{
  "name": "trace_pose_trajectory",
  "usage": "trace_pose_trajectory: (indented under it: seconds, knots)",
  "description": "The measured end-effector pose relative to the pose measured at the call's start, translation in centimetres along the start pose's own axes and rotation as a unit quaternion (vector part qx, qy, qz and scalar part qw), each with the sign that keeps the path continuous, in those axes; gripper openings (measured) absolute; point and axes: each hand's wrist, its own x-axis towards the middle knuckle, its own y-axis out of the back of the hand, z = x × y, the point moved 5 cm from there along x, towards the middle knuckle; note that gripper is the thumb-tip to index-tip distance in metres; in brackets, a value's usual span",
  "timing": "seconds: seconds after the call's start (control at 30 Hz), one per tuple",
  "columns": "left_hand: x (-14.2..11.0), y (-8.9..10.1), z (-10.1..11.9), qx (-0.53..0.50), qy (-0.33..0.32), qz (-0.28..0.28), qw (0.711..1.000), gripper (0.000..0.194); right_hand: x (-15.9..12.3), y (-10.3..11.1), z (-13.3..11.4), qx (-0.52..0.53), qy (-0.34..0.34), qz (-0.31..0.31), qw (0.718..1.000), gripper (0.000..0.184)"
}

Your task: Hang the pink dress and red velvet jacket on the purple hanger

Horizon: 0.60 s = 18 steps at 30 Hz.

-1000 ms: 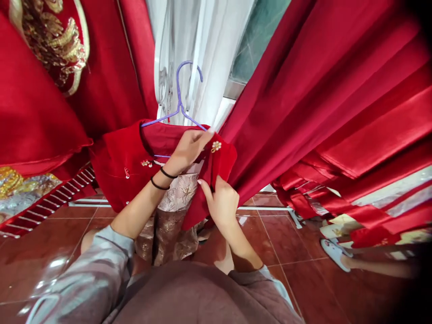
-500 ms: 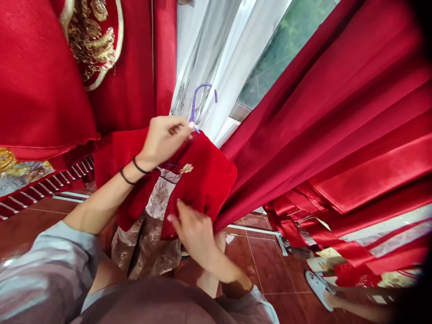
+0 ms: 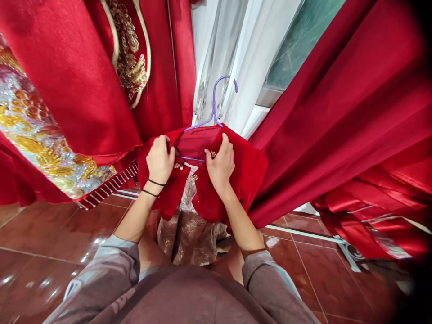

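Observation:
A short red velvet jacket point(image 3: 249, 164) hangs on a purple hanger point(image 3: 214, 101), its hook pointing up in front of white curtains. My left hand point(image 3: 160, 159), with two black bands at the wrist, has its fingers closed on the jacket's left front edge near the collar. On the opposite front edge, my right hand point(image 3: 221, 164) pinches the velvet beside a small beaded ornament point(image 3: 213, 154). The two fronts stand apart, showing the hanger's lower bar and the dark red lining point(image 3: 195, 141). Below the jacket hangs a shiny beige patterned fabric point(image 3: 189, 234).
Red garments with gold embroidery point(image 3: 130, 58) and a sequinned panel point(image 3: 43, 130) hang at the left. A long red cloth point(image 3: 324, 112) drapes down the right. White sheer curtains point(image 3: 249, 58) are behind. A white rack foot point(image 3: 349, 254) stands on the tiled floor point(image 3: 290, 274).
My left hand has left the hanger's neck and moved down to the jacket's left front. My right hand has risen from the lower front to the collar area. The view has shifted left.

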Motion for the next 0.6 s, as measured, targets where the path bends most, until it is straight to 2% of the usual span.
trace_pose_trajectory:
  seconds: [0.07,0.13,0.17,0.23,0.3,0.33,0.37,0.43,0.53,0.6]
  knots:
    - [1.1,1.1,-0.9,-0.057,0.002,-0.026,0.998,0.009,0.7,-0.2,1.0,0.031,0.016,-0.016,0.999,0.042]
    - [2.8,2.3,-0.4,-0.136,0.010,-0.041,0.990,0.021,1.1,0.9,1.7,0.075,0.034,-0.023,0.996,0.040]
    - [3.8,2.7,0.4,-0.172,0.015,-0.039,0.984,0.028,1.3,1.7,1.7,0.094,0.043,-0.022,0.994,0.040]
    - [5.6,3.3,3.0,-0.217,0.028,0.005,0.976,0.037,1.5,3.5,1.4,0.119,0.052,-0.014,0.991,0.042]
    - [6.6,2.7,6.2,-0.256,0.027,0.034,0.966,0.039,1.5,5.0,1.0,0.128,0.049,-0.002,0.991,0.045]
    - [6.6,2.2,7.7,-0.274,0.006,0.036,0.961,0.039,1.4,5.4,0.9,0.124,0.046,0.000,0.991,0.046]
    - [6.1,1.6,8.9,-0.269,-0.018,0.034,0.962,0.038,1.0,5.6,0.9,0.115,0.042,-0.005,0.992,0.046]
    - [4.1,0.4,9.5,-0.217,-0.025,0.021,0.976,0.031,-0.2,5.2,1.3,0.079,0.031,-0.038,0.996,0.042]
    - [-0.2,-1.5,6.7,-0.098,0.045,-0.049,0.993,0.011,-2.6,3.8,2.3,0.027,-0.002,-0.118,0.993,0.043]
    - [-2.2,-1.9,4.8,-0.063,0.070,-0.082,0.992,0.019,-3.5,3.6,2.2,0.019,-0.016,-0.149,0.989,0.051]
